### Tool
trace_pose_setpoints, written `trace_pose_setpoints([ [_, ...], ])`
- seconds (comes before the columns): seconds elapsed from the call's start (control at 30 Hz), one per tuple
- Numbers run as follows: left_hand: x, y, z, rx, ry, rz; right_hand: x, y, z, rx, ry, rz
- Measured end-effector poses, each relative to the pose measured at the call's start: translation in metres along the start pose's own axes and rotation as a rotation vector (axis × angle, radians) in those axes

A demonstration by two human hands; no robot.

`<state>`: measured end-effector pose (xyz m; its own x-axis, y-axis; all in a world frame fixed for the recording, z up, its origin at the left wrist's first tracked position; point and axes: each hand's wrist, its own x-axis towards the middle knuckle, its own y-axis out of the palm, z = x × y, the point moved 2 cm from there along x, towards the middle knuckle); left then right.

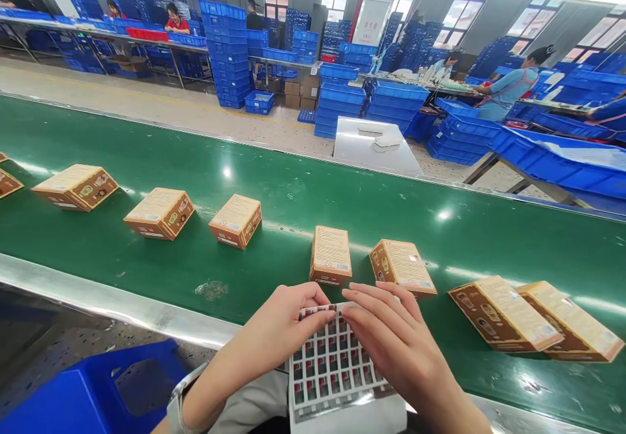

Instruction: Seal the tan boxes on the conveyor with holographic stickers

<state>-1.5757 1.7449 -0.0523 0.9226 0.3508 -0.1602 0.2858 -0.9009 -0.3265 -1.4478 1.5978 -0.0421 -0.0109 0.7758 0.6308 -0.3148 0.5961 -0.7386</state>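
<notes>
A sheet of white stickers (332, 369) with rows of small dark and red labels lies low in the middle, tilted over the near edge of the green belt. My left hand (288, 323) is at the sheet's top left edge, thumb and fingers pinched on it. My right hand (396, 336) lies over its top right side, fingertips close to my left thumb. Whether a single sticker is between the fingers is too small to tell. Just beyond my hands stands a brown and cream box (331, 255), with another box (402, 266) to its right.
More boxes stand along the green belt (293, 193), such as one box (236, 220) on the left and another (506, 313) on the right. A blue crate (73, 395) is at lower left. Beyond the belt are a metal table (376, 147), stacked blue crates (225, 56) and several people.
</notes>
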Motion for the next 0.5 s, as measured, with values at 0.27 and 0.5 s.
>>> trace_pose_setpoints([
  [0.27,0.02,0.004,0.007,0.254,0.265,0.017,-0.004,0.023,-0.09,0.724,1.122,-0.274],
  [0.5,0.041,0.024,0.011,0.303,0.275,0.126,0.001,0.049,-0.12,0.884,1.286,-0.395],
])
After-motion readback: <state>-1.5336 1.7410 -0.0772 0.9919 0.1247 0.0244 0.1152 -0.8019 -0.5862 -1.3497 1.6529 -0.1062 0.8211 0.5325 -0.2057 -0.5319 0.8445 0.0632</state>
